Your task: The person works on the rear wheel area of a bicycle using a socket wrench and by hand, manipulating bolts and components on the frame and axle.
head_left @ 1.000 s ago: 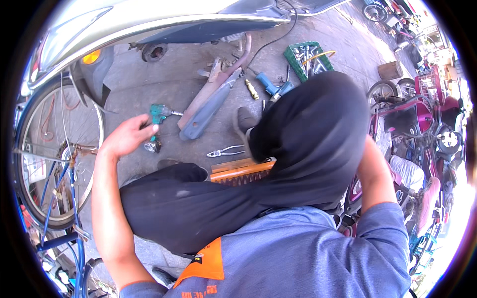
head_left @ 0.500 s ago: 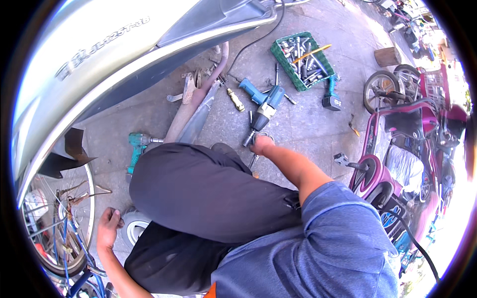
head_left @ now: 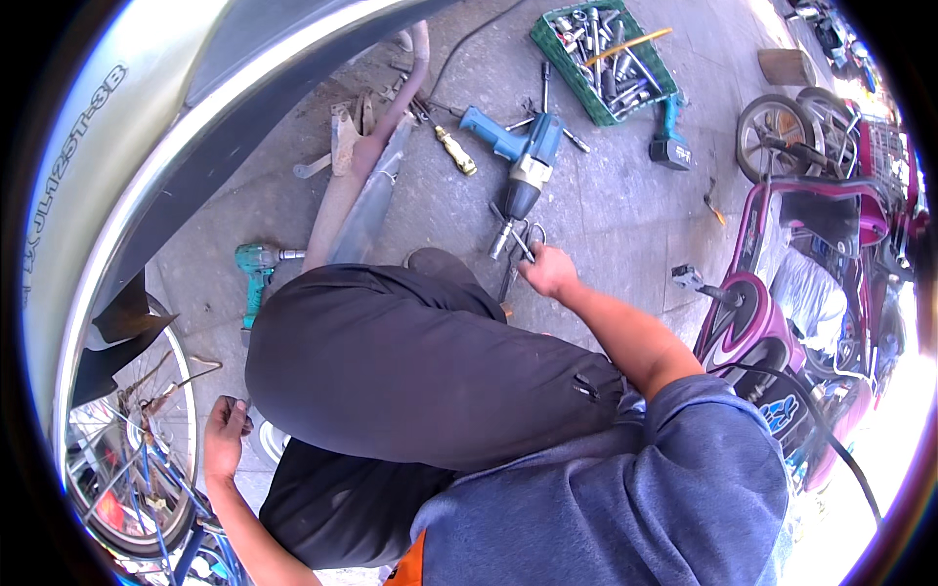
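My right hand (head_left: 549,270) grips a slim metal tool (head_left: 528,245) just below the blue impact wrench (head_left: 510,142), which lies on the paving with a socket at its nose. My left hand (head_left: 227,430) is low at the left, fingers curled beside a bicycle wheel (head_left: 186,391); what it holds, if anything, is unclear. A teal cordless tool (head_left: 256,275) lies beyond my bent knee (head_left: 401,371). Near the wrench are a brass-coloured fitting (head_left: 455,149), a pipe (head_left: 366,156) and a green basket (head_left: 547,44) of sockets and wrenches.
A silver scooter body (head_left: 117,127) arches over the upper left. A purple scooter (head_left: 747,303) stands close on my right, a black cable hanging by it. Farther back are a wood block (head_left: 787,66), another teal tool (head_left: 670,146) and parked bikes (head_left: 777,132).
My right hand came from behind my knee to the tools and now lifts a metal one. My left hand left the teal tool and dropped toward me. My legs and view shifted.
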Demonstrator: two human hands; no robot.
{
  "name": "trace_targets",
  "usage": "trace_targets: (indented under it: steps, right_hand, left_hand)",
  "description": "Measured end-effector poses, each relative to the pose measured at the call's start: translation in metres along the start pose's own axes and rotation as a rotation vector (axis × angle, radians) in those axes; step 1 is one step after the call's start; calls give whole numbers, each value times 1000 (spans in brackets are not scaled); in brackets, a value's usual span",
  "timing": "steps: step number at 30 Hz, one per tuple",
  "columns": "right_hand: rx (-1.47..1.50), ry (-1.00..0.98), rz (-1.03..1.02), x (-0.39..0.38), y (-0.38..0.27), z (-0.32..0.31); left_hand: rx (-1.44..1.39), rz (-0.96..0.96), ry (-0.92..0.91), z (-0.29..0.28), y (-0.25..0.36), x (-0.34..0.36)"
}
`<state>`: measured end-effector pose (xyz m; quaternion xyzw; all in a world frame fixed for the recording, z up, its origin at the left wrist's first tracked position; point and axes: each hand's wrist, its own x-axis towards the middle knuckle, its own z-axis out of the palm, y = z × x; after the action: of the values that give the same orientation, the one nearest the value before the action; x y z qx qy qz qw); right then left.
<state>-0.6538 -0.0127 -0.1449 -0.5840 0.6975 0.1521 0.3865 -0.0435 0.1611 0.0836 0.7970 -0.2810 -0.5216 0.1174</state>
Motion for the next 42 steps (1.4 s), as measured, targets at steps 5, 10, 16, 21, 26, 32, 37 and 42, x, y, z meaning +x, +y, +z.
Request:
trace_targets:
  steps: [5,10,16,21,26,32,37,42]
  right_hand:
    - [293,-326,103,-5,18,-40]
    - [406,-457,189,-33,31,-75]
    - [462,-232,-60,-4,-16,-68]
    - [-72,59,-196,23,-36,-37]
    - [-136,84,-124,13,-18,-25]
    - [-116,83,-160,3,-15,-20]
    - [-20,157,-154,9,-28,-16]
    - [38,44,-97,24,-42,-19]
  left_hand:
    - [48,57,9,6,25,-2]
    - [82,92,32,5,22,-9]
    - [18,64,20,3,17,-19]
    - [60,71,28,5,20,-15]
    - [34,94,-7,14,32,-9]
    - [72,53,-19,8,2,-2]
    - [36,25,-21,13,8,-3]
    - [44,32,-18,19,16,0]
